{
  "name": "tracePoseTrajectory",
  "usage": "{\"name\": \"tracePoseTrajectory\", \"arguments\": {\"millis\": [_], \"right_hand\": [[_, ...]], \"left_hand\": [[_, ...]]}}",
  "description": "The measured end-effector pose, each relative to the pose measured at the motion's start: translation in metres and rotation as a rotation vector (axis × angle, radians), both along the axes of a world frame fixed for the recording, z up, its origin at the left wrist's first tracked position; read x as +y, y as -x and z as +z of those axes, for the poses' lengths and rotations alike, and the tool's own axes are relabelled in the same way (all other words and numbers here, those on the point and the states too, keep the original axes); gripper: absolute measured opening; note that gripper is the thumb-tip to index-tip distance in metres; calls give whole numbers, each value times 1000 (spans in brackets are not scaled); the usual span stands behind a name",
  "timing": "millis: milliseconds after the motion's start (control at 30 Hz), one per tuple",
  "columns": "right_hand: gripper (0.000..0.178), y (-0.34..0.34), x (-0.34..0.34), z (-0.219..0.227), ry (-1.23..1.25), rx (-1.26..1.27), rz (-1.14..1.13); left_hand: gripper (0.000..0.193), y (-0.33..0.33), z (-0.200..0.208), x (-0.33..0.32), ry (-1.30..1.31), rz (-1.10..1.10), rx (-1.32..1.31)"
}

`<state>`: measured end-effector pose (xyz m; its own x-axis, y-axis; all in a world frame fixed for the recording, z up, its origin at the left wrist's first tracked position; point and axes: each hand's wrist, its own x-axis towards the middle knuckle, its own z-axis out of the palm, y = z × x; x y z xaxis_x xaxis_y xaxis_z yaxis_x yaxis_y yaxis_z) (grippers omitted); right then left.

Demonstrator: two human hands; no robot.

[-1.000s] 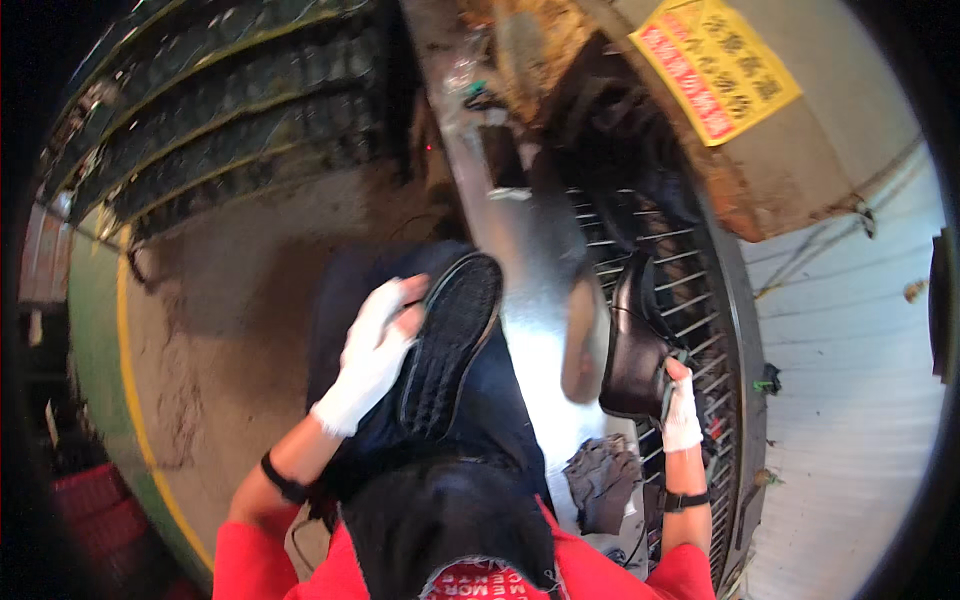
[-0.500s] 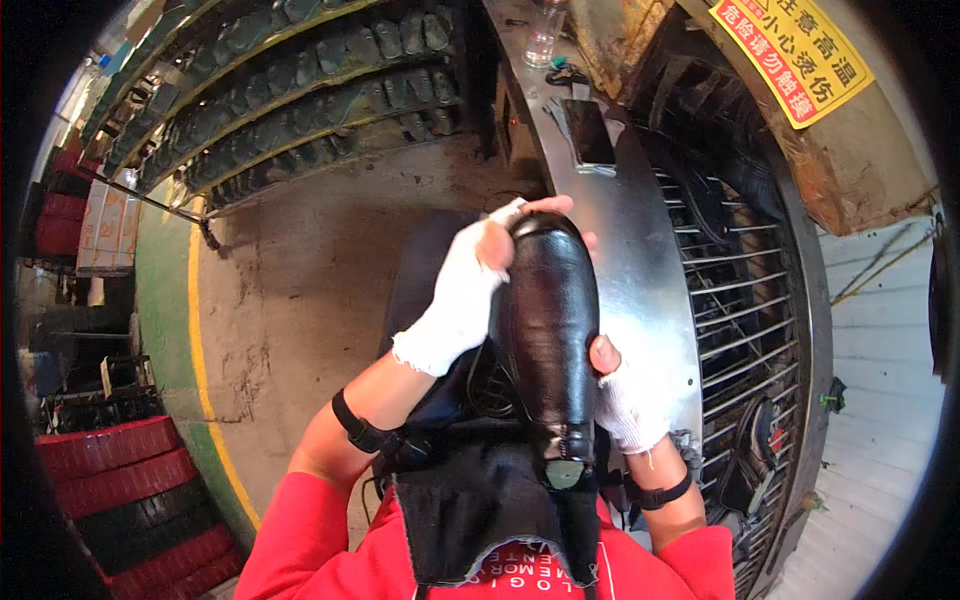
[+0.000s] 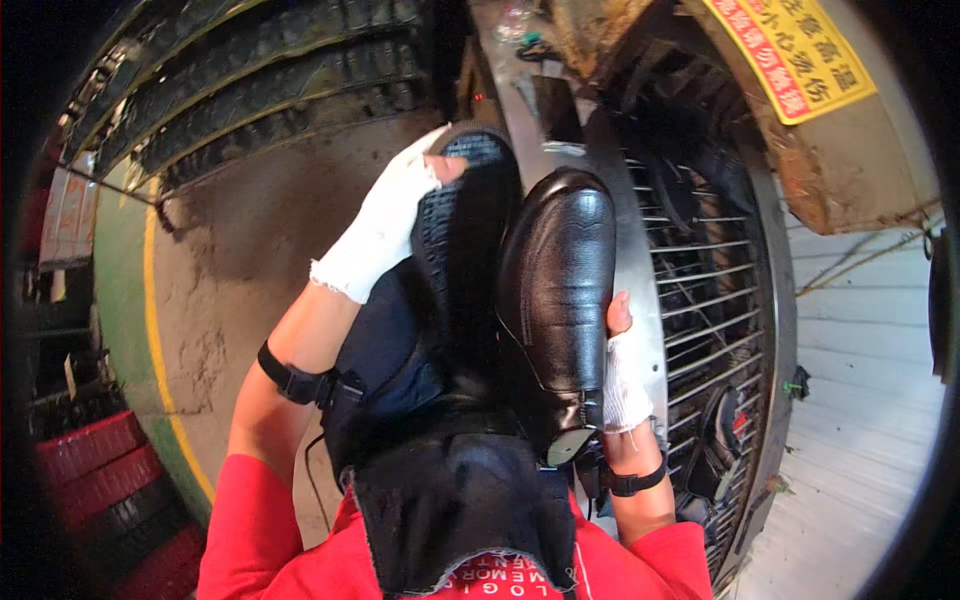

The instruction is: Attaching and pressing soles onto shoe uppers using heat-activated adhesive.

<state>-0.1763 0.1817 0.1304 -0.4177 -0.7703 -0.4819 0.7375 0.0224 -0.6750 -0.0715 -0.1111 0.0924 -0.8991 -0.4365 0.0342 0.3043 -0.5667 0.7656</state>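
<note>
A glossy black shoe upper point(image 3: 562, 285), stretched over a last, stands with its toe pointing away from me. My right hand point(image 3: 627, 380), in a white fingerless glove, holds it along its right side; the thumb shows and the other fingers are hidden beneath. Left of it is a black shoe sole point(image 3: 470, 215) with a ribbed, textured face. My left hand point(image 3: 385, 215), gloved the same way, grips its far left edge with the thumb on top. Upper and sole lie side by side, their toes apart. The sole's near end blurs into my dark lap.
A metal ledge point(image 3: 640, 340) runs along my right, with a dark flat object point(image 3: 557, 108) on it. Beyond are metal bars point(image 3: 705, 290) with shoes point(image 3: 715, 440) among them. Racks of dark shoe-shaped items point(image 3: 270, 95) stand far left. Red and black stacked pieces point(image 3: 105, 460) sit low left.
My left hand has moved left from the upper's toe and now holds the sole beside it. The upper has turned slightly, still in my right hand. My view has shifted right.
</note>
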Motion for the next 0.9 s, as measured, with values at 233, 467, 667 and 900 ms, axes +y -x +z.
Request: {"name": "tracePoseTrajectory", "arguments": {"millis": [233,467,667,900], "right_hand": [[80,-33,-37,-37,-34,-44,152],[93,-33,-40,-35,22,-97,267],[94,-34,-45,-35,61,-94,304],[91,-35,-32,-49,67,51,235]], "left_hand": [[73,-25,16,9,3,-114,163],[71,-31,21,17,-166,-187,105],[70,-37,22,23,-235,-207,127],[67,-44,31,35,-190,-78,69]]}}
